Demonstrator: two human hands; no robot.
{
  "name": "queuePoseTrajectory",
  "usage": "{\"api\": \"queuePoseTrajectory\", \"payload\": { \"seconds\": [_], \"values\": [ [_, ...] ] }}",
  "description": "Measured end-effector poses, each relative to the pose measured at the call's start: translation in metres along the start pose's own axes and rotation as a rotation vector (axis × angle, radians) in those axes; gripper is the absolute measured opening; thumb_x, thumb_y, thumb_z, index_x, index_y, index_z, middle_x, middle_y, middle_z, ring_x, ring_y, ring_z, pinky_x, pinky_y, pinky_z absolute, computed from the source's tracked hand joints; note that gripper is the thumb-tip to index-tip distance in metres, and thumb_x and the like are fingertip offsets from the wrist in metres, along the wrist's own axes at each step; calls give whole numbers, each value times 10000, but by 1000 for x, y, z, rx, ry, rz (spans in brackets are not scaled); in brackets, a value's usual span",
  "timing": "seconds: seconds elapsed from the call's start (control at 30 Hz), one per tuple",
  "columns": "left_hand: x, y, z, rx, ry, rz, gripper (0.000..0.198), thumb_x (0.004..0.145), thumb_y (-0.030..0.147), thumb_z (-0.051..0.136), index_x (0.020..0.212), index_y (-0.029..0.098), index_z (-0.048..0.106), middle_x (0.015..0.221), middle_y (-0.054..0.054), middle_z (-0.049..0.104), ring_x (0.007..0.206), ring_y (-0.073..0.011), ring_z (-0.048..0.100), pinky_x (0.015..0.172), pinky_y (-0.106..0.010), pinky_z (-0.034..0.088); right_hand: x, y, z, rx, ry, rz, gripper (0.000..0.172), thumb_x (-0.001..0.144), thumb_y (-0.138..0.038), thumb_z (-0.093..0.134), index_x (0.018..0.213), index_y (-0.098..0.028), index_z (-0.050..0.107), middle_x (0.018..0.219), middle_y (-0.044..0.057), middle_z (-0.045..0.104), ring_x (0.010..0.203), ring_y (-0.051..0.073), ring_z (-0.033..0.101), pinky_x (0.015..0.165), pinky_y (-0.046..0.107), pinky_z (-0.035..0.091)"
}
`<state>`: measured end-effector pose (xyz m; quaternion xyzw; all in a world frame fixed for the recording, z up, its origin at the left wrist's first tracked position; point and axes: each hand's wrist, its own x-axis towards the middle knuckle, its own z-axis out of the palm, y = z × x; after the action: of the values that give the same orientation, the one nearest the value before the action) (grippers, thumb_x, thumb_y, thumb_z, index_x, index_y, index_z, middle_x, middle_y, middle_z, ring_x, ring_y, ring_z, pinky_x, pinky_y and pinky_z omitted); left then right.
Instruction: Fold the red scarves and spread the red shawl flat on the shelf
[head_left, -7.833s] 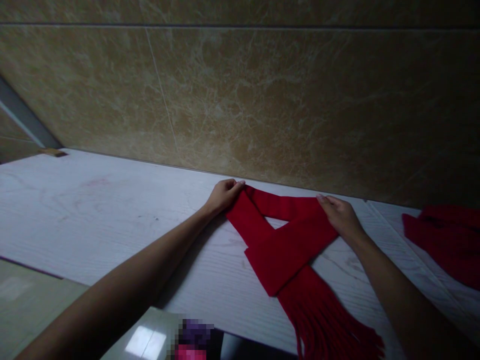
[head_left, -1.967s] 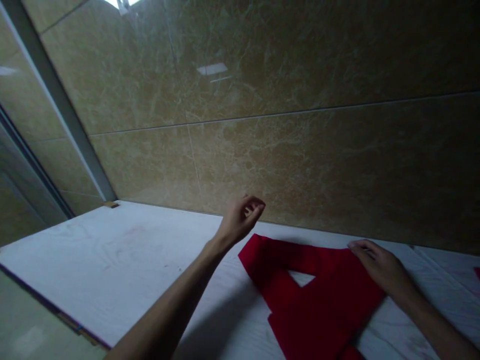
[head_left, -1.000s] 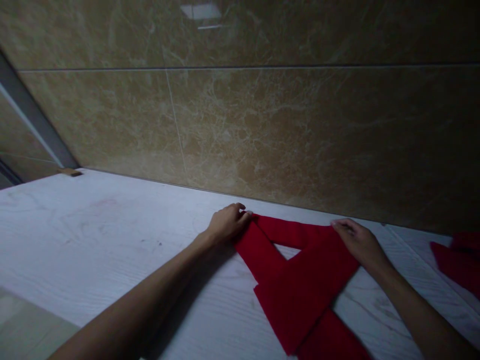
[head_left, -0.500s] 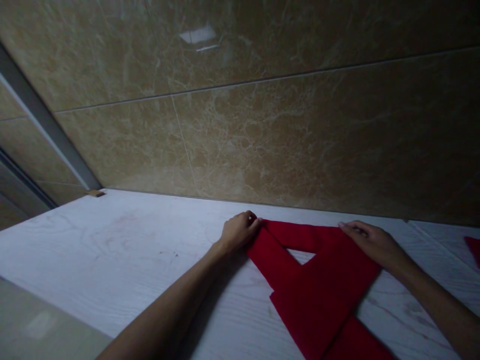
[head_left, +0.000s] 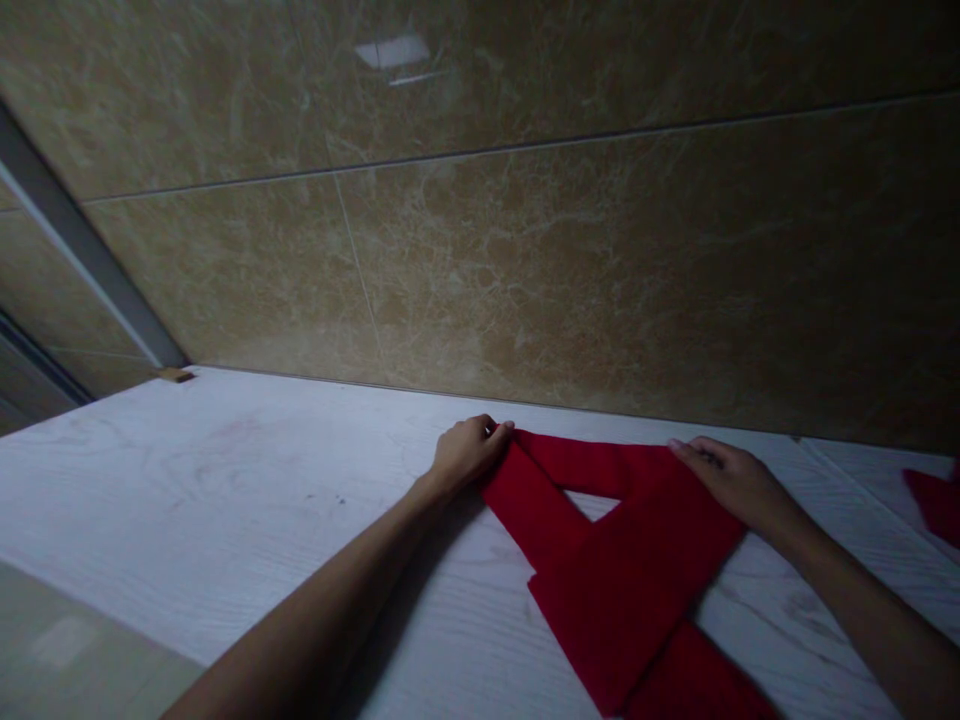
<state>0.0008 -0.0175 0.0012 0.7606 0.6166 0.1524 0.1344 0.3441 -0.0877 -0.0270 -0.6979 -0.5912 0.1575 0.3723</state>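
A broad red cloth strip (head_left: 622,570) lies on the white table, folded at two upper corners so that its ends cross lower down. A small gap of table shows inside the loop. My left hand (head_left: 471,450) pinches the upper left fold, thumb on top and fingers curled under. At the upper right fold, my right hand (head_left: 724,478) grips the cloth with its thumb along the edge; its fingertips are partly hidden. One end of the strip passes beneath the other and runs off the bottom of the view.
The white wood-grain table (head_left: 225,480) meets a brown marbled tile wall (head_left: 480,260) just behind my hands. Another piece of red cloth (head_left: 934,505) lies at the right edge. A small wooden block (head_left: 176,375) sits by a metal post (head_left: 97,255) in the far left corner.
The view has shifted slightly, so the table and cloth appear a little further left and up. More red cloth shows at the right edge. Both hands keep their hold on the folds.
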Motion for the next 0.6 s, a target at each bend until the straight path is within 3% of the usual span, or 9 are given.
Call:
{"api": "queuePoseTrajectory", "payload": {
  "seconds": [0.13,0.3,0.43,0.6],
  "values": [
    [1,-2,2,-5,42,7,541,1008,602,368,933,195,717,935,-114,770,848,-263,709,677,-299,436,1,3,0,37,-5,-12,557,768,-791,498,636,-251,525,614,9,597,628,218,576,617,338,434],
    [5,-10,5,-131,103,17,505,980,632,444,937,202,704,919,-83,765,799,-225,683,644,-277,407,3,10,2,95,37,-18,547,775,-789,502,665,-256,554,637,8,599,648,222,569,648,348,445],
    [8,-11,4,-198,77,9,500,976,617,464,976,189,723,931,-94,770,812,-229,687,648,-277,414,4,9,1,108,35,-21,577,767,-820,494,647,-258,548,623,14,596,656,235,574,665,360,455],
    [6,-6,-1,-109,14,2,536,1008,576,384,946,184,744,913,-105,767,792,-237,682,621,-287,370,3,4,-1,63,47,-25,586,764,-824,458,637,-261,553,660,42,645,691,261,613,726,392,481]
  ]
}}
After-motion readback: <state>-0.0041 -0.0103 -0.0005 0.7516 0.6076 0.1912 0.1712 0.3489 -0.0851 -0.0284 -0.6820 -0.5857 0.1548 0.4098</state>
